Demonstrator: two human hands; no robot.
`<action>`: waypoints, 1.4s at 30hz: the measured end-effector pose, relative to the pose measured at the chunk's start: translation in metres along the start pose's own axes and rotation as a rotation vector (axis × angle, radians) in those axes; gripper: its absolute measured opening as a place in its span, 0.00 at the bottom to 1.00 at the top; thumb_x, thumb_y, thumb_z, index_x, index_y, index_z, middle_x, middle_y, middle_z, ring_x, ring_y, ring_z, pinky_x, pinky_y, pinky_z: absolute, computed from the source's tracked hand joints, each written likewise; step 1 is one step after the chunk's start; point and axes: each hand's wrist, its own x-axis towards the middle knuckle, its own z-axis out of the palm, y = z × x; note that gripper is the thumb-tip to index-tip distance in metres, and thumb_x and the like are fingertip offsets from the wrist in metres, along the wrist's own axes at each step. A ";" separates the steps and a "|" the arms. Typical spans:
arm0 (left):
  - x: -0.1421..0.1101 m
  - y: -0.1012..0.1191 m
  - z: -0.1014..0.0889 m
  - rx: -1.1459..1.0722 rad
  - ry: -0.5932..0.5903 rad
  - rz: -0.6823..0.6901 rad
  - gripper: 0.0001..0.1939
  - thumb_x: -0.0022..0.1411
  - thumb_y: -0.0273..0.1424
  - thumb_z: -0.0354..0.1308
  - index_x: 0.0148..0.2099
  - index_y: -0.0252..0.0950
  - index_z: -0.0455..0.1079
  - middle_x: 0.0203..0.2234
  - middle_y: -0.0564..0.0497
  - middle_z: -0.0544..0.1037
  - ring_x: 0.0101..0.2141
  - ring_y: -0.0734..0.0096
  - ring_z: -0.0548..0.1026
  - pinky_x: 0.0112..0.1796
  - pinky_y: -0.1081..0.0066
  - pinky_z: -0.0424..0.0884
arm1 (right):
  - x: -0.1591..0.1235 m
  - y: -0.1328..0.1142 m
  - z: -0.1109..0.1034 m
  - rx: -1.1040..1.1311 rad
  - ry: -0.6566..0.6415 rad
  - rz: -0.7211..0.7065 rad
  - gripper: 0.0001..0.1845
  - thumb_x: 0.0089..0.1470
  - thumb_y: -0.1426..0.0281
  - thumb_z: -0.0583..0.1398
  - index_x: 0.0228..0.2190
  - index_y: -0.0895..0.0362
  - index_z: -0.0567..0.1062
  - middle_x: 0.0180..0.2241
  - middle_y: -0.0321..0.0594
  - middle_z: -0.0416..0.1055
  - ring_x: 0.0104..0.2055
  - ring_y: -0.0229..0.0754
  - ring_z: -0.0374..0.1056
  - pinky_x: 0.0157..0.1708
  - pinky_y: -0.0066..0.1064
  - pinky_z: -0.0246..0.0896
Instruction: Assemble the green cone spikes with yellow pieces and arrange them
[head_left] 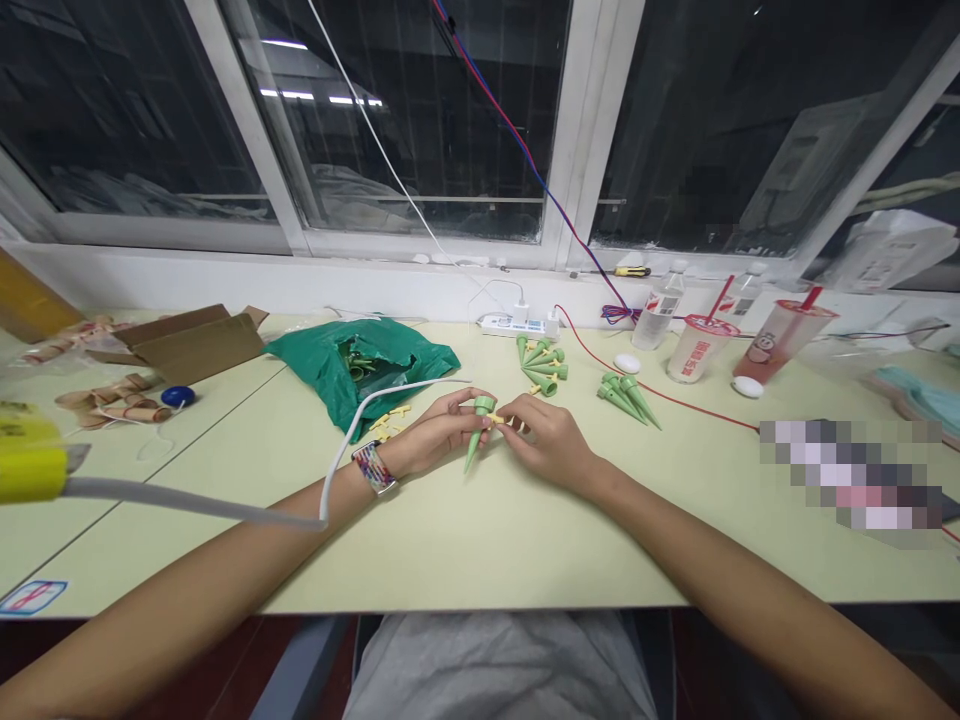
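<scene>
The left hand [435, 432] grips a green spike [473, 451] over the worktop [495, 555], long axis steep, tip pointing down and slightly left, wide end uppermost; the right hand [553, 437] pinches a yellow piece [496, 420] beside it.

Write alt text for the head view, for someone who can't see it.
A person's left hand holds a green spike point down; the right hand grips a yellow piece at its side. On the table beyond are a green bag and more spikes, with two cups farther right.
</scene>
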 end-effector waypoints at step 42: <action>-0.004 0.005 0.012 0.073 0.061 -0.017 0.21 0.57 0.29 0.71 0.51 0.37 0.71 0.31 0.52 0.78 0.32 0.71 0.77 0.39 0.71 0.71 | 0.001 -0.002 0.001 0.052 -0.100 0.293 0.23 0.71 0.62 0.51 0.24 0.54 0.69 0.20 0.34 0.68 0.23 0.36 0.61 0.28 0.30 0.54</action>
